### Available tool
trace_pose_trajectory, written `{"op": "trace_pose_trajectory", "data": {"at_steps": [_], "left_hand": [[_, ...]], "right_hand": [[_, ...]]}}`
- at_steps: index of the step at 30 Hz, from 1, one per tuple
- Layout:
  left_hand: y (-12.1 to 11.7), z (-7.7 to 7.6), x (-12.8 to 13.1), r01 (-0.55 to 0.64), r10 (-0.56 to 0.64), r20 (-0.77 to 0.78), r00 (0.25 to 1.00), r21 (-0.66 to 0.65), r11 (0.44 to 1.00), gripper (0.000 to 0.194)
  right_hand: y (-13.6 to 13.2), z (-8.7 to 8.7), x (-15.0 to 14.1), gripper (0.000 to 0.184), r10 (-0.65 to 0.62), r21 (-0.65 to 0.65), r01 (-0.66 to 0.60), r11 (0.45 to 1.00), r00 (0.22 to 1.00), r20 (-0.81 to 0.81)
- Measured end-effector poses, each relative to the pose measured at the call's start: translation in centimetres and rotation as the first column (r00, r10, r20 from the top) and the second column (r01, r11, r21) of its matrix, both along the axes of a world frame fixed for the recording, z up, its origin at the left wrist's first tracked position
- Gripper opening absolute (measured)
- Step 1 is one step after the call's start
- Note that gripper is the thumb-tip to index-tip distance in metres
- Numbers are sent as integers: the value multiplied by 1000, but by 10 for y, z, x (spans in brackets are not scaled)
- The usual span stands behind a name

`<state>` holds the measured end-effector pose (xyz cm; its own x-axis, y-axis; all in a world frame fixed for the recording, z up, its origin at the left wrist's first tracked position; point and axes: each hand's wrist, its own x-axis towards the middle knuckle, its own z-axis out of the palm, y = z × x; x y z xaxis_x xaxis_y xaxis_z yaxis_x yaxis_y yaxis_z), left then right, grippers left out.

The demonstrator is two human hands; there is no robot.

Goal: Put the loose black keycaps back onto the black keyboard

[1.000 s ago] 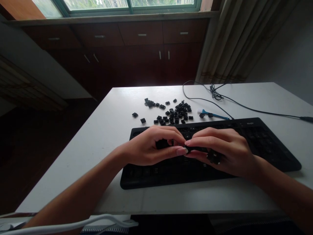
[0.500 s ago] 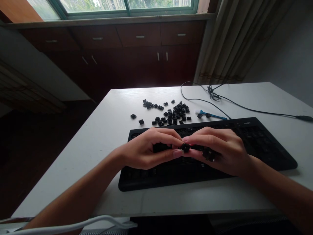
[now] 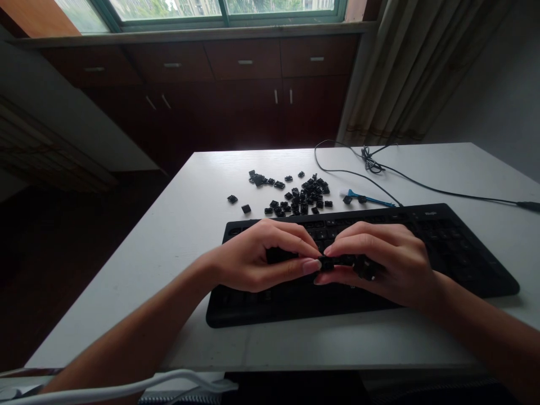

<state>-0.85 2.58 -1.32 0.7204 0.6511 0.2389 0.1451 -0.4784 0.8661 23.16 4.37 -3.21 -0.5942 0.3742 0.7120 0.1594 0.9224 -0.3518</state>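
Note:
A black keyboard [image 3: 248, 309] lies at a slant on the white table [image 3: 177, 236], beneath both hands. Over its middle, my left hand [image 3: 257, 259] is closed, with thumb and index finger pinching a small black keycap [image 3: 326, 263]. My right hand [image 3: 392, 261] meets it from the other side, its fingertips around the same keycap. More black keycaps [image 3: 365, 268] sit inside the curl of my right fingers, dark and partly hidden. The hands cover part of the key area.
Loose black keycaps [image 3: 310, 194] lie in a scattered heap behind the keyboard. A blue tool [image 3: 375, 200] rests right of them with two keycaps beside it. The black cable [image 3: 447, 190] runs off to the right. A white tube [image 3: 126, 388] crosses the lower left foreground.
The keycap between my fingertips has turned and sits slightly lower. My right index fingertip and thumb have spread apart around it. The whole view has shifted a little.

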Motion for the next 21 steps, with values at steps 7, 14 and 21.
{"op": "trace_pose_trajectory", "data": {"at_steps": [7,14,21], "left_hand": [[-1,1,-1,-1,1,-10,1000,-14,1000,23],[-1,2,0,-8,8,-15,1000,-10,1000,23],[0,0,0,-80,80,-39,996,7,997,19]], "right_hand": [[0,-1,1,31,18,7,-18,1000,1000,-8],[-1,-2,1,32,20,17,-20,1000,1000,-2],[-1,-2,0,30,-32,20,32,999,999,-14]]}}
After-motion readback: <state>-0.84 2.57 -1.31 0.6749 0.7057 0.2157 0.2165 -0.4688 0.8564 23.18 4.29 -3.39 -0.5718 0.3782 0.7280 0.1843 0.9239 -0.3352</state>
